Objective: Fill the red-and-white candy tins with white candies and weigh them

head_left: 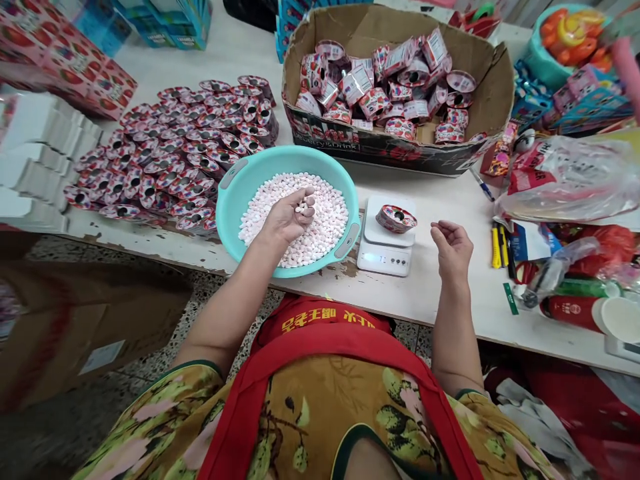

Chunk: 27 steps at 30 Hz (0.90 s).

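My left hand (293, 215) lies palm up in a teal basin (240, 183) full of small white and pink candy tablets (325, 220), cupped round a few tablets. To the right of the basin, a white digital scale (385, 250) carries one small red-printed cup (396, 218). My right hand (453, 248) hovers just right of the scale, palm up, fingers loosely curled, with nothing visible in it.
Several matching cups (170, 153) lie in rows at the left of the table. A cardboard box (493, 87) behind the scale holds several more. White boxes (35, 153) are stacked far left. Plastic bags, pens and bottles (570, 293) crowd the right. A brown carton (90, 320) sits on the floor.
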Available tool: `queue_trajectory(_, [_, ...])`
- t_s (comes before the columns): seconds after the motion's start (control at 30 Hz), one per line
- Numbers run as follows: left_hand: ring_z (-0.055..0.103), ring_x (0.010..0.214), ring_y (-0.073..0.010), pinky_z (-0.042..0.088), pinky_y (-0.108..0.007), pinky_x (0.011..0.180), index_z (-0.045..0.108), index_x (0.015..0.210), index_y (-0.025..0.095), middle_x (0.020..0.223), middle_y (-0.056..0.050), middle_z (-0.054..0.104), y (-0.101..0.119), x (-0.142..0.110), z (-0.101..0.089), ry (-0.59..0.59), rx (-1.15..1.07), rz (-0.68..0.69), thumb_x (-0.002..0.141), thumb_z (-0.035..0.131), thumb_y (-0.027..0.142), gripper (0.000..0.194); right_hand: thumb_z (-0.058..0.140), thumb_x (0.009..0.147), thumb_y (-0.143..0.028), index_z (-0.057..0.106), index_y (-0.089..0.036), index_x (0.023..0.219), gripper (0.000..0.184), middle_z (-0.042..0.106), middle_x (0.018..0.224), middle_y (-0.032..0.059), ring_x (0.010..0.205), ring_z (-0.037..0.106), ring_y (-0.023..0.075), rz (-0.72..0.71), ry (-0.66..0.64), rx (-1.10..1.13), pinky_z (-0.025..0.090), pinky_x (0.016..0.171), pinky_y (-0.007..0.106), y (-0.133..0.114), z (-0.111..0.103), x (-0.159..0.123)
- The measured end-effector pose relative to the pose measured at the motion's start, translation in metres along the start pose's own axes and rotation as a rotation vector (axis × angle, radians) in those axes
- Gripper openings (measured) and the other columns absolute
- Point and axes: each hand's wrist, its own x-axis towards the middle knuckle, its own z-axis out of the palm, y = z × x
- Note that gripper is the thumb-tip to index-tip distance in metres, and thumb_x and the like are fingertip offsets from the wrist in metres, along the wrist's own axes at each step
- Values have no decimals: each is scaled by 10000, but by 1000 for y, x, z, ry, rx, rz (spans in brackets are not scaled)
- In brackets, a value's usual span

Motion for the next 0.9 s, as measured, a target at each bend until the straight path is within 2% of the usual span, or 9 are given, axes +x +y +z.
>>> queue_trajectory(0.13, [522,515,-41,344,-112,402,647,924,167,696,17,570,0,-2,-1,-24,48,46,873,694,144,73,859,657,-470,683,-204,995,465,757,994,71,969,727,218,46,67,25,574,983,452,4,-7,-15])
queue_trajectory(0.37, [480,470,-37,271,-121,361,679,987,135,682,11,575,1,-6,-4,-128,161,21,825,659,75,173,843,665,-499,684,-208,990,465,761,1000,72,969,727,225,94,90,-4,596,940,459,9,-8,-30])
queue_trajectory(0.43, [466,451,-34,279,-127,367,671,978,144,667,16,582,0,-6,-5,-113,164,31,823,660,71,171,840,666,-498,681,-205,988,463,757,997,75,972,726,228,104,88,-3,599,932,458,11,-7,-32])
queue_trajectory(0.53, [460,432,-38,266,-140,365,651,931,159,636,21,578,-3,-5,-4,-54,163,56,870,685,153,70,832,679,-497,682,-207,992,452,755,1003,77,987,726,233,107,68,-8,601,933,462,13,-6,-34])
queue_trajectory(0.67, [487,450,-47,260,-141,369,652,916,161,647,13,577,-3,-5,-2,-31,230,69,891,717,244,109,846,661,-482,691,-205,983,453,759,995,81,988,727,236,127,79,19,594,953,469,14,-6,-34])
queue_trajectory(0.77, [501,469,-47,254,-133,383,668,959,135,674,11,578,-1,-9,5,-86,334,85,857,710,174,118,863,646,-475,697,-201,975,459,765,990,84,990,728,237,141,92,46,581,986,481,17,-6,-34])
queue_trajectory(0.9, [322,404,-23,116,-154,393,609,861,162,593,50,498,-7,-11,33,-210,537,137,848,736,198,133,869,655,-479,701,-201,990,466,769,1002,80,1004,727,229,153,74,58,563,1030,486,21,-6,-34])
